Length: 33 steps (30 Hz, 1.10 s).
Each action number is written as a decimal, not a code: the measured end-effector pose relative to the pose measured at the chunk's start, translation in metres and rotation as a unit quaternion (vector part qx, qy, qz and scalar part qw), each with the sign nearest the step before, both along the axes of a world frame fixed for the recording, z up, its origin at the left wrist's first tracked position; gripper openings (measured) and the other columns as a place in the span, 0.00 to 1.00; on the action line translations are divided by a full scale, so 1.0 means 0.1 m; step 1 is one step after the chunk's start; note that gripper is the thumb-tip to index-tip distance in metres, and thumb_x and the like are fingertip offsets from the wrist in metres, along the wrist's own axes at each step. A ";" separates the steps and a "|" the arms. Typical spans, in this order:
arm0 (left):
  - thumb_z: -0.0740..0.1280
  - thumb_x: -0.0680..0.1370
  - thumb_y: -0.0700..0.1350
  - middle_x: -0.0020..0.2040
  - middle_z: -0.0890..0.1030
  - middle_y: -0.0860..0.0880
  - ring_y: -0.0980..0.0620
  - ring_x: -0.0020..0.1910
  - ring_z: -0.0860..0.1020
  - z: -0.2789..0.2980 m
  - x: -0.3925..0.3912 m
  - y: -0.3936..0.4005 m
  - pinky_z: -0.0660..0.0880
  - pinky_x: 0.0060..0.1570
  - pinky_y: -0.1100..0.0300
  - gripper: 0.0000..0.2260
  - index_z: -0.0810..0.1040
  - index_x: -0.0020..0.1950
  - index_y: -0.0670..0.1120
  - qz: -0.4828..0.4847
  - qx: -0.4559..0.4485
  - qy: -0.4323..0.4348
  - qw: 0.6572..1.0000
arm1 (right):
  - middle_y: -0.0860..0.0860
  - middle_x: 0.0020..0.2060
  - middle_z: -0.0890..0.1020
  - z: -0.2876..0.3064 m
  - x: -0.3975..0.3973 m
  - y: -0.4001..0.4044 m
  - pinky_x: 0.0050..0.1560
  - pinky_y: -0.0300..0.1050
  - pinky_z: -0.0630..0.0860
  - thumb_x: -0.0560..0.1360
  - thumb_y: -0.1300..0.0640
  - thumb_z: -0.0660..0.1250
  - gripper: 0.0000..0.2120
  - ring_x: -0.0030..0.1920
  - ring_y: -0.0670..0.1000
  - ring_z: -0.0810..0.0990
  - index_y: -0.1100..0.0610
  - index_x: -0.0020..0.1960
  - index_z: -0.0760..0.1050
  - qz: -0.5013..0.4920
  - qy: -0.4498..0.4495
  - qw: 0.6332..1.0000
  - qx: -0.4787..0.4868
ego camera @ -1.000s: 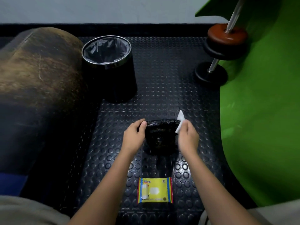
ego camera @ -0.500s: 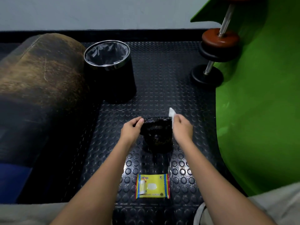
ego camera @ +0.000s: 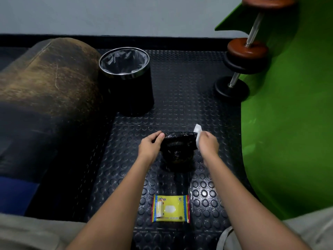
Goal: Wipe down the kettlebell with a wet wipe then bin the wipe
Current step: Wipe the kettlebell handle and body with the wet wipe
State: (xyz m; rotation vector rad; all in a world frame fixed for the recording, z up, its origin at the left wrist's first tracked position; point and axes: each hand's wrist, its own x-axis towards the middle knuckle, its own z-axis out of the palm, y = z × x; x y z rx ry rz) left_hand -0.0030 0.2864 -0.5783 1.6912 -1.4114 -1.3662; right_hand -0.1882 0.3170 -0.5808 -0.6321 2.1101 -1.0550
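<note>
black-lined bin (ego camera: 126,69) holds no wipe; left hand (ego camera: 150,147) grips kettlebell (ego camera: 177,150), right hand (ego camera: 207,144) pinches wipe (ego camera: 197,131).

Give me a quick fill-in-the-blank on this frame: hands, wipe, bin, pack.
1. The right hand holds a white ____ against the kettlebell.
2. The left hand grips the kettlebell's ____.
3. The bin is lined with a ____ bag.
4. The wipe pack lying on the floor mat is mostly ____.

Missing words: wipe; handle; black; yellow
</note>
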 end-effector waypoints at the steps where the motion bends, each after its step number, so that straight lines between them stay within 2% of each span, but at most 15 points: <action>1: 0.65 0.80 0.56 0.67 0.78 0.53 0.53 0.67 0.74 0.00 0.01 0.00 0.69 0.69 0.56 0.18 0.77 0.69 0.54 0.001 0.000 -0.002 1.000 | 0.51 0.37 0.76 0.03 0.05 -0.03 0.34 0.44 0.64 0.80 0.57 0.53 0.15 0.35 0.50 0.71 0.59 0.40 0.74 0.039 0.048 0.998 0.005; 3: 0.65 0.80 0.56 0.67 0.78 0.53 0.53 0.67 0.74 -0.01 0.03 -0.02 0.68 0.69 0.56 0.18 0.77 0.69 0.54 0.003 0.000 -0.004 1.000 | 0.48 0.42 0.78 0.04 0.18 -0.04 0.39 0.44 0.69 0.81 0.56 0.53 0.16 0.41 0.50 0.74 0.55 0.40 0.75 0.126 0.175 0.976 -0.042; 4: 0.65 0.80 0.56 0.67 0.78 0.53 0.53 0.67 0.74 -0.01 0.04 -0.03 0.68 0.69 0.57 0.18 0.77 0.69 0.54 0.002 -0.001 -0.005 1.000 | 0.47 0.45 0.79 0.00 0.21 -0.02 0.49 0.45 0.72 0.82 0.56 0.54 0.16 0.46 0.50 0.75 0.54 0.44 0.78 0.158 0.225 0.958 -0.079; 7: 0.65 0.81 0.55 0.67 0.78 0.53 0.52 0.67 0.74 0.00 0.04 -0.03 0.68 0.68 0.57 0.17 0.77 0.69 0.54 0.000 -0.002 -0.007 1.000 | 0.42 0.56 0.79 -0.16 0.14 0.13 0.69 0.44 0.63 0.84 0.53 0.54 0.16 0.57 0.43 0.74 0.52 0.62 0.79 0.203 0.275 0.927 -0.155; 11: 0.64 0.81 0.56 0.68 0.77 0.53 0.52 0.69 0.72 -0.01 0.02 0.00 0.67 0.69 0.55 0.17 0.77 0.69 0.54 -0.002 -0.009 -0.009 1.000 | 0.43 0.57 0.78 -0.17 0.07 0.29 0.50 0.37 0.72 0.84 0.49 0.54 0.16 0.54 0.42 0.76 0.50 0.64 0.77 0.085 0.099 0.982 -0.139; 13: 0.64 0.81 0.56 0.68 0.77 0.53 0.52 0.69 0.72 -0.01 0.01 -0.01 0.67 0.67 0.58 0.18 0.77 0.69 0.53 -0.001 -0.012 -0.008 1.000 | 0.48 0.47 0.79 -0.12 0.02 0.16 0.36 0.39 0.69 0.83 0.51 0.53 0.15 0.41 0.44 0.75 0.53 0.51 0.78 0.053 0.043 0.995 -0.078; 15: 0.64 0.81 0.55 0.68 0.77 0.52 0.52 0.69 0.72 -0.01 0.02 -0.02 0.66 0.65 0.60 0.17 0.77 0.69 0.53 0.003 -0.011 -0.005 1.000 | 0.51 0.38 0.77 -0.01 0.01 0.03 0.31 0.44 0.63 0.82 0.54 0.52 0.16 0.35 0.49 0.71 0.56 0.40 0.72 0.080 0.086 0.993 -0.020; 17: 0.64 0.81 0.55 0.67 0.77 0.53 0.52 0.69 0.72 -0.02 0.03 -0.03 0.67 0.66 0.59 0.17 0.77 0.69 0.53 0.005 -0.013 -0.007 1.000 | 0.47 0.38 0.76 0.04 0.09 -0.04 0.35 0.45 0.65 0.82 0.55 0.52 0.16 0.39 0.51 0.73 0.53 0.39 0.72 0.160 0.210 0.964 -0.026; 19: 0.64 0.81 0.56 0.67 0.78 0.53 0.52 0.68 0.73 -0.03 0.04 -0.02 0.67 0.68 0.58 0.17 0.77 0.68 0.54 0.005 -0.014 -0.010 1.000 | 0.43 0.43 0.78 0.00 0.23 -0.02 0.52 0.46 0.69 0.82 0.54 0.54 0.15 0.47 0.49 0.74 0.50 0.45 0.78 0.231 0.299 0.922 -0.088; 22: 0.65 0.81 0.55 0.67 0.78 0.52 0.52 0.67 0.74 -0.01 0.03 -0.03 0.68 0.68 0.57 0.17 0.78 0.68 0.54 0.006 -0.011 -0.007 1.000 | 0.40 0.54 0.79 -0.10 0.21 0.08 0.71 0.46 0.57 0.83 0.52 0.55 0.14 0.57 0.41 0.73 0.49 0.59 0.79 0.252 0.324 0.898 -0.161; 24: 0.65 0.81 0.55 0.67 0.78 0.53 0.52 0.68 0.73 0.00 0.02 -0.02 0.68 0.68 0.56 0.17 0.77 0.68 0.53 0.003 -0.009 -0.003 1.000 | 0.39 0.53 0.78 -0.15 0.10 0.15 0.67 0.47 0.62 0.84 0.52 0.54 0.15 0.56 0.41 0.73 0.49 0.58 0.79 0.212 0.291 0.920 -0.158; 26: 0.65 0.81 0.55 0.67 0.78 0.53 0.52 0.68 0.73 0.01 0.01 -0.02 0.67 0.67 0.57 0.17 0.77 0.68 0.53 -0.006 -0.011 -0.005 1.000 | 0.42 0.44 0.78 -0.12 0.01 0.16 0.50 0.47 0.70 0.83 0.52 0.53 0.16 0.47 0.47 0.75 0.51 0.46 0.78 0.141 0.185 0.965 -0.119; 29: 0.65 0.80 0.55 0.66 0.78 0.52 0.52 0.68 0.73 0.02 -0.01 -0.03 0.67 0.65 0.59 0.17 0.78 0.68 0.52 -0.019 -0.013 -0.014 1.000 | 0.49 0.35 0.73 -0.02 -0.08 0.04 0.34 0.46 0.64 0.81 0.56 0.52 0.15 0.39 0.52 0.71 0.56 0.37 0.69 0.075 0.057 0.995 -0.016; 31: 0.66 0.80 0.54 0.65 0.79 0.52 0.52 0.67 0.74 0.00 0.00 -0.05 0.68 0.66 0.59 0.17 0.78 0.68 0.52 -0.020 -0.012 -0.020 1.000 | 0.49 0.34 0.74 0.06 -0.02 -0.05 0.38 0.47 0.67 0.80 0.55 0.51 0.16 0.41 0.53 0.72 0.54 0.35 0.68 0.119 0.130 0.984 0.021; 33: 0.66 0.80 0.54 0.63 0.80 0.51 0.52 0.65 0.76 -0.02 0.02 -0.08 0.69 0.65 0.60 0.16 0.79 0.67 0.52 -0.016 -0.012 -0.022 1.000 | 0.48 0.40 0.78 0.05 0.15 -0.10 0.52 0.50 0.71 0.82 0.55 0.51 0.17 0.47 0.54 0.74 0.51 0.40 0.74 0.211 0.251 0.945 -0.010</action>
